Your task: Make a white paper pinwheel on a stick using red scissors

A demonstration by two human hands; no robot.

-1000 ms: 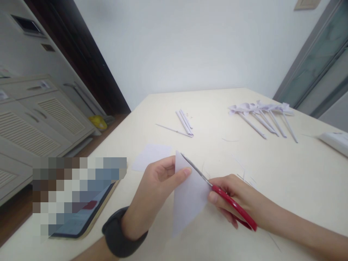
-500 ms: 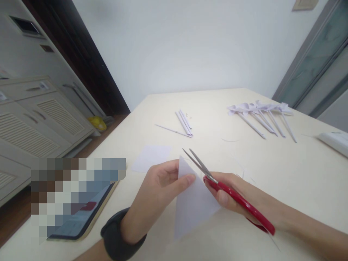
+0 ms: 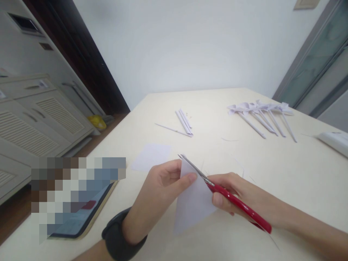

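My left hand pinches a folded white sheet of paper near its upper corner, thumb in front and fingers behind. A dark watch is on that wrist. In my right hand are red-handled scissors, their blades nearly closed along the paper's upper right edge. The blade tips reach the paper's top corner, just above my left thumb. My right fingers partly hide the handles. A flat white paper piece lies on the table behind my left hand.
Rolled paper sticks and a thin stick lie mid-table. Several paper pinwheels on sticks rest at the back right. A phone, partly blurred out, stands at the left. Thin paper strips are scattered near my right hand. A white object sits at the right edge.
The scissor blades have come together from a wider opening, and a thin sliver now shows beside the paper's edge. My left hand keeps its hold, almost in place.
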